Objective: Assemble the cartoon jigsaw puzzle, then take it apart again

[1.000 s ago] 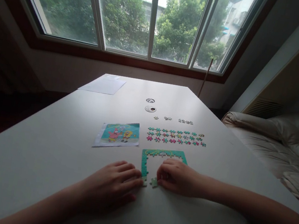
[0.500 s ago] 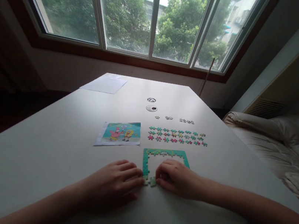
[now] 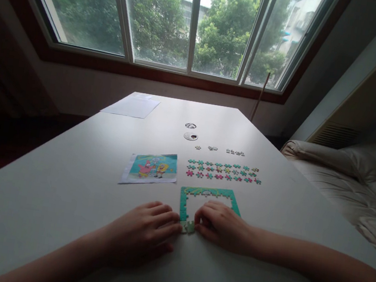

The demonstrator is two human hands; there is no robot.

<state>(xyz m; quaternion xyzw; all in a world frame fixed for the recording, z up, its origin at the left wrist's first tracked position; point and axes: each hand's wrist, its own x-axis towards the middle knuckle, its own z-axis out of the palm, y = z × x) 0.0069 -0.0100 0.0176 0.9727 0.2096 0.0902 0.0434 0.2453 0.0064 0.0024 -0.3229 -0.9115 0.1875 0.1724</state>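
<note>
A partly joined jigsaw puzzle (image 3: 182, 208), a teal border around a bare middle, lies flat on the white table. At its near left corner, my left hand (image 3: 151, 230) rests with fingers stretched out, the tips touching the corner piece. My right hand (image 3: 220, 223) has thumb and fingers pinched at a light green puzzle piece (image 3: 190, 226), which sits against that corner piece. The same hand hides part of the border's right and near sides. Beyond the puzzle, loose puzzle pieces (image 3: 219, 169) are laid out in rows.
Left of the rows lies a printed cartoon picture (image 3: 154, 166) on paper. Further back are a few pale pieces (image 3: 235, 152) and two round items (image 3: 190, 136). White paper sheets (image 3: 131, 106) lie at the far left edge of the table (image 3: 62, 179). A sofa (image 3: 330, 181) stands to the right.
My right hand has moved slightly left with the light green piece, closing the gap to the corner piece. The left hand has stayed in place.
</note>
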